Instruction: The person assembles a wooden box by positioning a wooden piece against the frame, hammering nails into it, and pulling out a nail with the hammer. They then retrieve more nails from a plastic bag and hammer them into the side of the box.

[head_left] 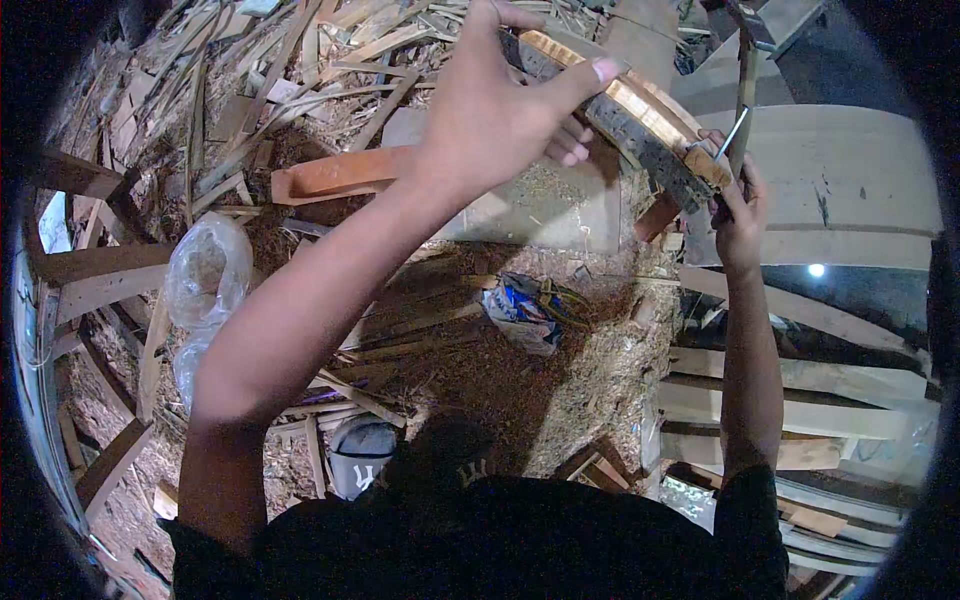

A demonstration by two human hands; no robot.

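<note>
A curved wooden piece [645, 105], pale along its top edge and dark and rough on its side, is held up in front of me. My left hand [510, 115] grips its upper left part, thumb pressed on the pale edge and fingers behind. At the lower right end of the piece, my right hand [738, 205] is closed around the wooden handle of a hammer [745, 90], which points upward, its dark head near the top of the view. A thin shiny metal rod [733, 133] sticks out by the right fingers, against the handle.
An orange-brown curved wood block [335, 178] lies by a flat board [540, 215] on sawdust. Wood strips [370, 60] are heaped at the back. A clear plastic bag [207, 270] is left, a crumpled packet [525, 310] ahead, and curved slats [800, 405] right.
</note>
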